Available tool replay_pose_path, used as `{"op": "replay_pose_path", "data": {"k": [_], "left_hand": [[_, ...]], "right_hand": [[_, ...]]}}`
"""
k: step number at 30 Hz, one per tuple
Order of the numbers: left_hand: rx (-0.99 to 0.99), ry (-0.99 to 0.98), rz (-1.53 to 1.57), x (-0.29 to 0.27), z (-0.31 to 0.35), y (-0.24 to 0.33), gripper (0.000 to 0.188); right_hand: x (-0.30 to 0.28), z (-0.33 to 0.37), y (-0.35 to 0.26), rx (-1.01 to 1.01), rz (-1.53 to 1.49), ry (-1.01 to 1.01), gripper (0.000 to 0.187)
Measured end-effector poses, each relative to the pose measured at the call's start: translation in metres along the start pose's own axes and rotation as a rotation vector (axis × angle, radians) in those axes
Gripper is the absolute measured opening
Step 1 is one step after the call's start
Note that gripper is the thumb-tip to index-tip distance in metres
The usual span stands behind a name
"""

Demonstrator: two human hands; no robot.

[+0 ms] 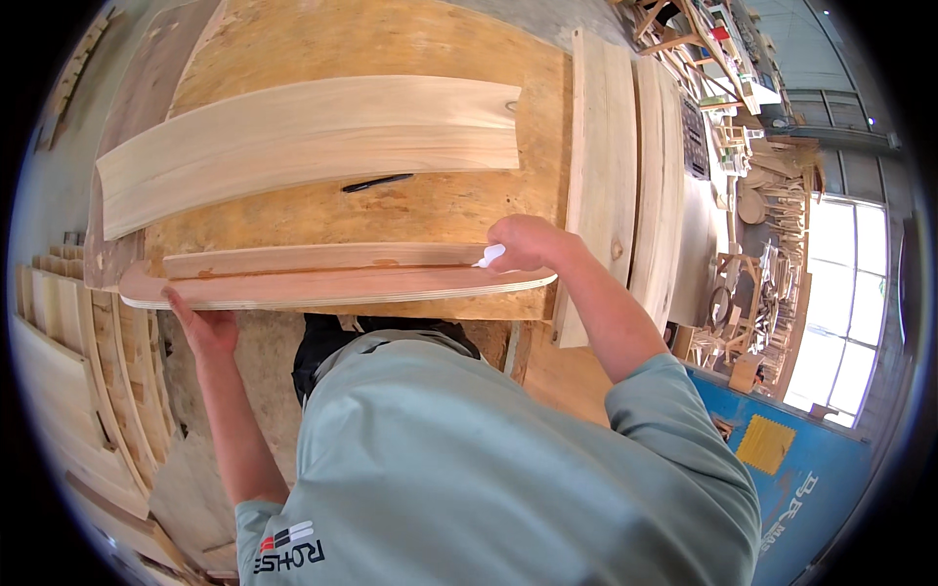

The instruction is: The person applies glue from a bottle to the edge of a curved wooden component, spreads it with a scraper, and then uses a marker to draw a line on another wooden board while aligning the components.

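A long plywood board (352, 288) with rounded ends lies along the bench's near edge. On its far side rests a narrow wood strip (322, 256), and a reddish-brown line runs where the two meet. At the board's right end my right hand (528, 242) is closed around a white squeeze bottle (492, 256), its nozzle tip pointing left at that line. My left hand (207, 327) grips the board's near edge toward the left end, thumb up against the rim; its other fingers are partly hidden below.
A wide pale plank (313, 146) lies across the bench (420, 210), with a black pen (378, 183) beside it. Long boards (601, 186) stand along the bench's right side. More panels (88, 361) lean at left. A blue machine (782, 469) is at lower right.
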State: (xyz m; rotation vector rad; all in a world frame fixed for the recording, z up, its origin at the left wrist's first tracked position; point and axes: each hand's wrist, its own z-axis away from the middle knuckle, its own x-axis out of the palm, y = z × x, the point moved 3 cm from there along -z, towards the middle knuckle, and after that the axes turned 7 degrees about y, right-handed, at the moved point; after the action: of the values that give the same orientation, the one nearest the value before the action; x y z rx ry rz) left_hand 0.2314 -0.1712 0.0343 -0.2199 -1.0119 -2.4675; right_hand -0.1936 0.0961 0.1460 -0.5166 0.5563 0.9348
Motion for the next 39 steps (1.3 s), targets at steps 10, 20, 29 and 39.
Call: {"op": "replay_pose_path", "data": {"k": [10, 20, 29, 39], "left_hand": [[0.007, -0.003, -0.029, 0.004, 0.006, 0.0, 0.095], [0.03, 0.068, -0.009, 0.0, 0.029, -0.007, 0.079], [-0.093, -0.129, 0.124, -0.116, -0.069, -0.056, 0.045], [-0.15, 0.25, -0.22, -0.084, -0.04, -0.076, 0.043]], "right_hand": [[0.007, 0.019, 0.042, 0.064, -0.145, -0.019, 0.038], [0.062, 0.01, 0.122, 0.124, -1.182, 0.553, 0.04], [0.097, -0.063, 0.157, 0.366, -0.966, 1.137, 0.03], [0.11, -0.074, 0.165, 0.336, -0.833, 1.181, 0.036]]}}
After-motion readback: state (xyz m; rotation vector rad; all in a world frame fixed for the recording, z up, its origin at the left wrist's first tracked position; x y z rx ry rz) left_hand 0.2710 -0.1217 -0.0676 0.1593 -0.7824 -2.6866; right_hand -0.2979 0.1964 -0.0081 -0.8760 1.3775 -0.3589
